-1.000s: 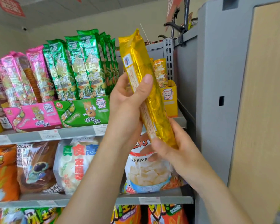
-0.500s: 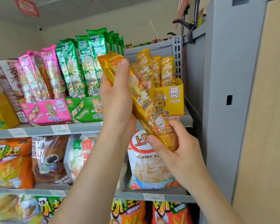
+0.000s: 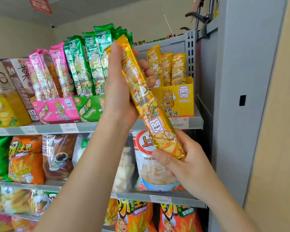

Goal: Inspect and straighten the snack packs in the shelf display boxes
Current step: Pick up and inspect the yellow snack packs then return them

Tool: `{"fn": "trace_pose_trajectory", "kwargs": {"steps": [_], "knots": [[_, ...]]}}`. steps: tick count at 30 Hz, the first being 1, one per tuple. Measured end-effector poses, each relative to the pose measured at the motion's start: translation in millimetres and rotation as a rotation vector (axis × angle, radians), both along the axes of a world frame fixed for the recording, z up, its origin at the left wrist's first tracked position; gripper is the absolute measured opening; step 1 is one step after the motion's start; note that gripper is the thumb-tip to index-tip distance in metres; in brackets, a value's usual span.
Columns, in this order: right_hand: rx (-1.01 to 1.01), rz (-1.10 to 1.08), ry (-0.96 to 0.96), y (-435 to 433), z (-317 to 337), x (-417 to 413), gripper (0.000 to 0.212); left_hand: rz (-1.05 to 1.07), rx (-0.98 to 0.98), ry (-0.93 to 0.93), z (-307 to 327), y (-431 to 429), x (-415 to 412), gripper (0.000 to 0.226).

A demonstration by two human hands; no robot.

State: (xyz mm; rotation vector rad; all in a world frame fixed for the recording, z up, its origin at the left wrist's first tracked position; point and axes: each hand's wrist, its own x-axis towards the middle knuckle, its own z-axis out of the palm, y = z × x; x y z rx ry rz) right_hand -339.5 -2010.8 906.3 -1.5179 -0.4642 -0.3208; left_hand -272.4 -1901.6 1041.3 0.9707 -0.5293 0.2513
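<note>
Head view, L grip (image 3: 119,91), R grip (image 3: 187,162) clamp yellow pack (image 3: 146,104), 3 in yellow box (image 3: 174,99)

You have one view, from the wide-angle camera on your head. It faces forward into the shelves (image 3: 45,128) from close by, catching the ceiling (image 3: 107,7) above and three shelf levels below. Your left hand (image 3: 119,91) and right hand (image 3: 187,161), holding the pack (image 3: 141,92), fill its middle. The grey post (image 3: 241,81) stands at its right.
</note>
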Motion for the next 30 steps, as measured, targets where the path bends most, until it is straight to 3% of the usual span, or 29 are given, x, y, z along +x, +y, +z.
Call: {"fn": "trace_pose_trajectory", "kwargs": {"steps": [2, 7, 11, 16, 19, 22, 24, 27, 30], "knots": [[-0.094, -0.079, -0.043, -2, -1, 0, 0.042, 0.047, 0.035, -0.015, 4, 0, 1, 0.042], [-0.198, -0.186, -0.148, -2, 1, 1, 0.063, 0.062, 0.069, -0.195, 6, 4, 1, 0.012], [-0.238, -0.229, -0.263, 1, 7, -1, 0.076, 0.035, 0.102, -0.244, 12, 4, -1, 0.016], [-0.217, -0.386, -0.327, 7, 24, 2, 0.07, -0.08, 0.081, -0.178, 23, -5, -7, 0.019], [-0.164, -0.451, -0.376, 9, 37, 7, 0.061, -0.11, 0.141, -0.174, 23, -14, -9, 0.044], [-0.088, -0.438, -0.447, 8, 55, 9, 0.054, -0.153, 0.204, -0.25, 22, -14, -7, 0.037], [-0.033, -0.432, -0.48, 6, 70, 11, 0.05, -0.176, 0.304, -0.238, 23, -12, -6, 0.044], [-0.037, -0.516, -0.528, 4, 86, 14, 0.046, -0.028, 0.441, -0.278, 31, -10, -3, 0.027], [-0.164, -0.578, -0.502, 4, 92, 16, 0.057, 0.112, 0.437, -0.36, 44, -10, -1, 0.02]]}}
